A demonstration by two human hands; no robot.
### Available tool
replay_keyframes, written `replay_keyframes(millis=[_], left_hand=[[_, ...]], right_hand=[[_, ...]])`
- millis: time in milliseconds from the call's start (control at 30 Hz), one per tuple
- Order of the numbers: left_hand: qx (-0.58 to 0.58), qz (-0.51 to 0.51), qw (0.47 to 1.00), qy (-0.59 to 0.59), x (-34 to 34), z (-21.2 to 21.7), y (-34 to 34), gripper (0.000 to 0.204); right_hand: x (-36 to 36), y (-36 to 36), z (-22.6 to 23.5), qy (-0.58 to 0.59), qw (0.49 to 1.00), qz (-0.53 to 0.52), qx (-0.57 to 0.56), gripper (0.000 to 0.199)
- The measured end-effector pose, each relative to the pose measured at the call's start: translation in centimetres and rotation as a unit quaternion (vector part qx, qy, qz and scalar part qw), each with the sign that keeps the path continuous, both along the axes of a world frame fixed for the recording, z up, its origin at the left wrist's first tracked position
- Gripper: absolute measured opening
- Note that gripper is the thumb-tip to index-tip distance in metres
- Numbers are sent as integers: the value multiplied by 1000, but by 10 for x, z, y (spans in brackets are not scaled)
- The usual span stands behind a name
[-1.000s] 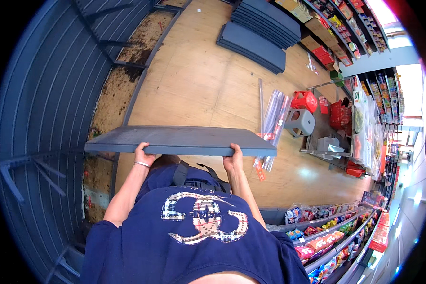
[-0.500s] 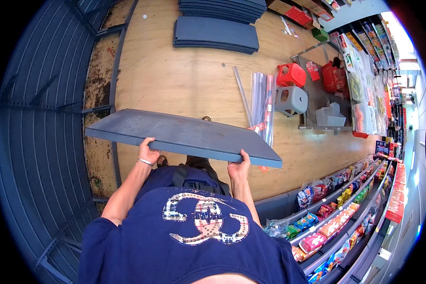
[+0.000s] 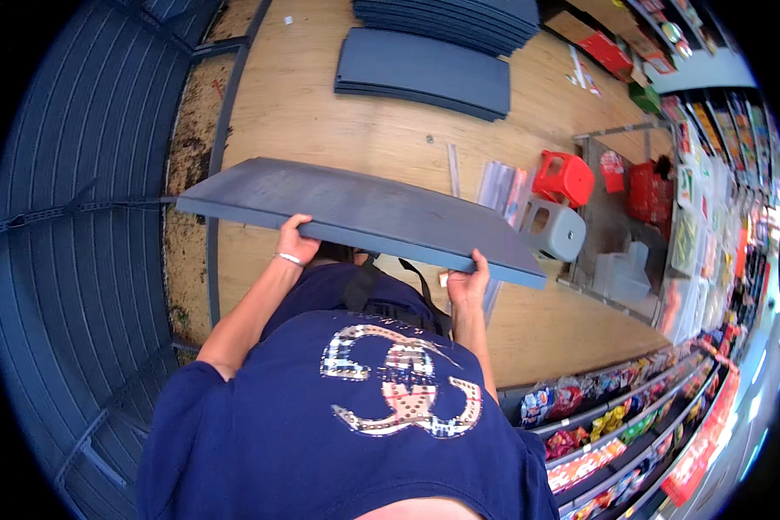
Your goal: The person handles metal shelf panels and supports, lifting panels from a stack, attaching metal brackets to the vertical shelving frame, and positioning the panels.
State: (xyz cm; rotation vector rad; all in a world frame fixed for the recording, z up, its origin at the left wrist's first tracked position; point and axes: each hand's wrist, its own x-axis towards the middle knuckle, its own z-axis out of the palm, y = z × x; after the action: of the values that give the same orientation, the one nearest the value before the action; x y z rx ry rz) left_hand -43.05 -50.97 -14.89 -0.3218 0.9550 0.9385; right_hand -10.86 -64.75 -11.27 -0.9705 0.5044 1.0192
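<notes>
A long dark grey metal shelf panel point(image 3: 364, 208) is held out in front of me, its left end raised a little above its right end in the view. My left hand point(image 3: 294, 242) grips the near edge left of the panel's middle, thumb on top and the other fingers hidden beneath. Nearer the right end, my right hand point(image 3: 469, 282) holds the same edge the same way. The panel's far left corner reaches close to the upright of the shelving rack point(image 3: 87, 260) on the left.
More grey panels point(image 3: 425, 69) lie stacked on the wooden floor point(image 3: 303, 121) ahead. Right of them are clear plastic strips point(image 3: 499, 186), a red stool point(image 3: 563, 178), a grey stool point(image 3: 553, 230) and a metal-framed cart point(image 3: 611, 208). Shelves of packaged snacks point(image 3: 615, 425) stand at lower right.
Both hands have lifted the shelf panel up and away from me, shifting slightly right in the view. The surroundings have swung right and tilted as my head turned.
</notes>
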Motion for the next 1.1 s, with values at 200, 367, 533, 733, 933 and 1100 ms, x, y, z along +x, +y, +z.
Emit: replay_keyframes(millis=[200, 367, 533, 733, 933, 1100], left_hand=[[-13, 9, 1000, 12, 58, -1, 85, 26], [-41, 9, 999, -5, 95, -38, 167, 25], [-51, -14, 998, -36, 142, -34, 250, 34], [-66, 7, 997, 43, 203, -48, 351, 27], [-39, 5, 999, 26, 276, -69, 452, 23], [-22, 14, 999, 21, 344, -118, 516, 24]], right_hand=[[48, 97, 0, -11, 999, -7, -39, 30], [89, 181, -5, -2, 998, 9, -69, 28], [128, 266, 1, -8, 998, -11, -67, 29], [181, 374, -29, -2, 997, -10, -71, 36], [260, 469, -74, 15, 997, -14, -69, 37], [344, 532, -135, 26, 998, 10, -52, 34]])
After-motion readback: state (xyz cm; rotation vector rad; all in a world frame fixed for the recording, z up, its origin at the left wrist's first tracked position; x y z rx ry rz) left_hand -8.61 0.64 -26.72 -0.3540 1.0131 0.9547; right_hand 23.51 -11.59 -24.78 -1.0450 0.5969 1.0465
